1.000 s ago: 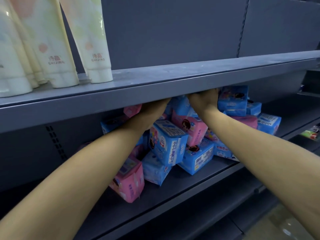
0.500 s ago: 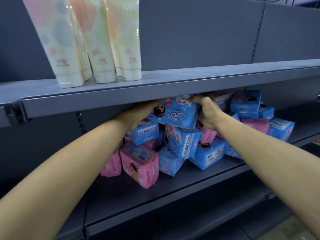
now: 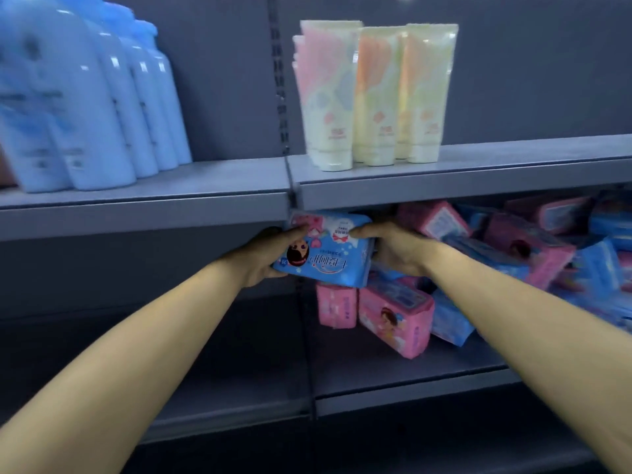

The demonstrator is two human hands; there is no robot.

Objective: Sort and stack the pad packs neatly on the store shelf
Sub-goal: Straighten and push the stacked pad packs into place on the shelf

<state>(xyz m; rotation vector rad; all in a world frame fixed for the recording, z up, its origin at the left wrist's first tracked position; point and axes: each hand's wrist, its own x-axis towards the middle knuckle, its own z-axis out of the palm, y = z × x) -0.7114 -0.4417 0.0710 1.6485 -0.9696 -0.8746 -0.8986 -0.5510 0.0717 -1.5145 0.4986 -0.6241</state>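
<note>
A blue pad pack (image 3: 325, 254) printed with a cartoon face is gripped between left hand (image 3: 265, 256) and right hand (image 3: 396, 249).

Grey shelf (image 3: 393, 381) under jumbled pad packs (image 3: 393, 316)

Both of your bare forearms reach forward and up from the bottom corners of the view, drawing closer together toward the hands. Your left hand (image 3: 265, 254) grips the left end of a blue pad pack (image 3: 326, 253), thumb lying across its front. Your right hand (image 3: 393, 249) holds the right end, thumb on top, fingers curled behind. The two hands sit level, apart by the pack's width.
</note>
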